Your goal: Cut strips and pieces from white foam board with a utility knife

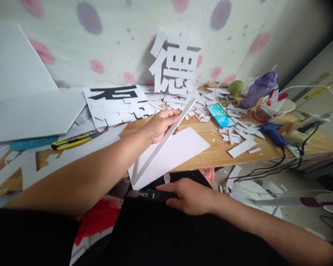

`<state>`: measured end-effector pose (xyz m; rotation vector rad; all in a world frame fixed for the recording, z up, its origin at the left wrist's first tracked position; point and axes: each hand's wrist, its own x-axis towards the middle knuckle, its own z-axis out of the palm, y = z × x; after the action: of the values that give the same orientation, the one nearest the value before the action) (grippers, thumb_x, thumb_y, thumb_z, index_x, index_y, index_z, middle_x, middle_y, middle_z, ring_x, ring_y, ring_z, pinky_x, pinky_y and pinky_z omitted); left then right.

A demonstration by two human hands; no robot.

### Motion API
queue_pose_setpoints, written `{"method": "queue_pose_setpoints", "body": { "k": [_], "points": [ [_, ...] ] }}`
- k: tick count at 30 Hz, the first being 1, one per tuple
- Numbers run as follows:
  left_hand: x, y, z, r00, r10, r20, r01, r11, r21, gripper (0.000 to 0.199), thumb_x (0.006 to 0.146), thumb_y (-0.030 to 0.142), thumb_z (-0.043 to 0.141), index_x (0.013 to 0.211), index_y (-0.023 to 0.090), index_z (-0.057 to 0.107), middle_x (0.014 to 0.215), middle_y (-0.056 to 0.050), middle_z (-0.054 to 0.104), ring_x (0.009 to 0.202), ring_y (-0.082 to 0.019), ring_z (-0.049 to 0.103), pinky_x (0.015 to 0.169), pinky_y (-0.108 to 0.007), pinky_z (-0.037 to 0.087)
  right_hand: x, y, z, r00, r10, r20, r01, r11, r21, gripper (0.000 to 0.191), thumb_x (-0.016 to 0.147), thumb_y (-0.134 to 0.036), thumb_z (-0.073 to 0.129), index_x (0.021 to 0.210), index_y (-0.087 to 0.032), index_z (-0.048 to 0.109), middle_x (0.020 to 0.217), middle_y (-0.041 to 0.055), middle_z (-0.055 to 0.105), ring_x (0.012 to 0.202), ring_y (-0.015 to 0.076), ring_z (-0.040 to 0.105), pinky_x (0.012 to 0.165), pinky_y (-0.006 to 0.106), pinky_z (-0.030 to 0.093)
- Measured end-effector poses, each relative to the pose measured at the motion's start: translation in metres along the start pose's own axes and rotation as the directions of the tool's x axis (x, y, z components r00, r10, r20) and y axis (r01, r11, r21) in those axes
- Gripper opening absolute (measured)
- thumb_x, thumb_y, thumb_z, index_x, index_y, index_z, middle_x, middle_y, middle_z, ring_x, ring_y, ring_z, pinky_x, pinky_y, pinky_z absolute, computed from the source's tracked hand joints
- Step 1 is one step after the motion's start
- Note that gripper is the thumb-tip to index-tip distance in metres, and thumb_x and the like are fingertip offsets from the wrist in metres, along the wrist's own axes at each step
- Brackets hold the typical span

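In my left hand [166, 125] is a long, narrow white foam board strip [162, 142], pinched between thumb and fingers and slanting from upper right to lower left. Under it a white board sheet [190, 146] rests on the table, its lower left corner reaching past the edge. My right hand [192, 195] is low over my dark lap, thumb and forefinger around a black utility knife [152, 195]; the palm hides the knife's far end. Behind the left hand, a white cut-out character [180, 62] leans against the wall.
White offcuts [241, 138] litter the wooden table [222, 157] around a lit phone [221, 115]. At right are a blue glue gun [274, 135], a paper tub [284, 105] and a purple bottle [259, 88]. A yellow-black cutter [72, 141] and printed sheet [116, 105] lie left; cables hang right.
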<state>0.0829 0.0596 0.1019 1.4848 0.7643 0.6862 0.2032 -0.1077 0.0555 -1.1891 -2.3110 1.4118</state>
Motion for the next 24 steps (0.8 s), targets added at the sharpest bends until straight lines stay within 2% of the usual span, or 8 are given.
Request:
{"method": "queue_pose_setpoints", "body": {
  "k": [4,9,12,15,18,19,21,24],
  "points": [
    [0.001,0.013,-0.047,0.997,0.028,-0.07,-0.006,0.956,0.293,0.028,0.085,0.035,0.06,0.108,0.019,0.062,0.086,-0.002,0.063,0.065,-0.012,0.056,0.068,-0.028,0.049,-0.011,0.01,-0.008,0.997,-0.031,-0.068,0.036,0.996,0.083,0.051,0.083,-0.024,0.061,0.134,-0.028,0.059,0.115,0.0034,0.072,0.095,0.0216,0.069,0.084,0.027,0.051],
    [0.007,0.005,-0.112,0.99,0.012,-0.138,0.085,0.737,0.67,0.019,0.075,0.031,0.067,0.087,0.018,0.073,0.074,-0.003,0.065,0.068,-0.019,0.06,0.071,-0.035,0.049,-0.036,0.036,-0.018,0.982,0.161,-0.095,-0.113,0.916,0.384,0.057,0.086,-0.024,0.057,0.142,-0.03,0.048,0.105,0.0042,0.069,0.046,0.0045,0.048,0.042,0.015,0.041],
    [0.019,0.001,-0.122,0.977,0.122,-0.178,0.073,0.59,0.804,0.024,0.075,0.026,0.065,0.096,0.02,0.074,0.107,-0.01,0.065,0.104,-0.03,0.059,0.095,-0.044,0.044,-0.042,0.047,-0.018,0.978,0.167,-0.128,-0.083,0.864,0.496,0.055,0.087,-0.026,0.058,0.141,-0.03,0.049,0.107,0.0049,0.065,0.049,0.0025,0.045,0.041,0.013,0.041],
    [0.022,0.001,-0.105,0.949,0.253,-0.187,0.051,0.461,0.886,0.04,0.08,0.029,0.061,0.118,0.019,0.067,0.142,-0.013,0.045,0.135,-0.037,0.032,0.114,-0.055,0.022,-0.042,0.055,-0.016,0.957,0.176,-0.233,-0.008,0.813,0.582,0.054,0.085,-0.034,0.064,0.137,-0.028,0.053,0.119,0.0081,0.06,0.055,0.0042,0.05,0.043,0.015,0.043],
    [-0.011,-0.005,-0.072,0.985,0.172,-0.002,-0.065,0.38,0.923,0.053,0.075,0.038,0.07,0.126,0.028,0.062,0.142,-0.007,0.05,0.135,-0.034,0.037,0.115,-0.052,0.025,-0.042,0.068,-0.018,0.852,0.267,-0.451,0.131,0.726,0.675,0.054,0.08,-0.042,0.07,0.13,-0.024,0.056,0.101,0.0046,0.062,0.052,0.0054,0.051,0.044,0.018,0.045],
    [-0.03,-0.01,-0.062,0.99,0.044,0.135,-0.142,0.327,0.935,0.067,0.072,0.043,0.073,0.135,0.033,0.054,0.148,-0.005,0.045,0.138,-0.035,0.035,0.115,-0.053,0.025,-0.042,0.073,-0.021,0.788,0.309,-0.533,0.193,0.697,0.691,0.05,0.079,-0.043,0.072,0.122,-0.022,0.059,0.09,0.0015,0.061,0.05,0.0058,0.051,0.045,0.019,0.046],
    [-0.076,-0.026,-0.048,0.933,-0.203,0.298,-0.228,0.31,0.923,0.093,0.064,0.049,0.081,0.145,0.041,0.037,0.157,-0.002,0.033,0.143,-0.036,0.028,0.115,-0.055,0.026,-0.044,0.083,-0.028,0.647,0.378,-0.662,0.322,0.651,0.687,0.038,0.077,-0.042,0.075,0.103,-0.021,0.059,0.076,-0.0032,0.057,0.05,0.0075,0.055,0.048,0.02,0.046],
    [-0.139,-0.063,-0.045,0.91,-0.273,0.312,-0.251,0.237,0.939,0.103,0.058,0.046,0.084,0.146,0.047,0.029,0.159,-0.001,0.026,0.144,-0.041,0.024,0.113,-0.063,0.025,-0.046,0.095,-0.04,0.528,0.427,-0.734,0.426,0.614,0.664,0.034,0.076,-0.039,0.076,0.089,-0.021,0.05,0.075,-0.004,0.059,0.053,0.0094,0.059,0.049,0.021,0.044]
  ]
}}
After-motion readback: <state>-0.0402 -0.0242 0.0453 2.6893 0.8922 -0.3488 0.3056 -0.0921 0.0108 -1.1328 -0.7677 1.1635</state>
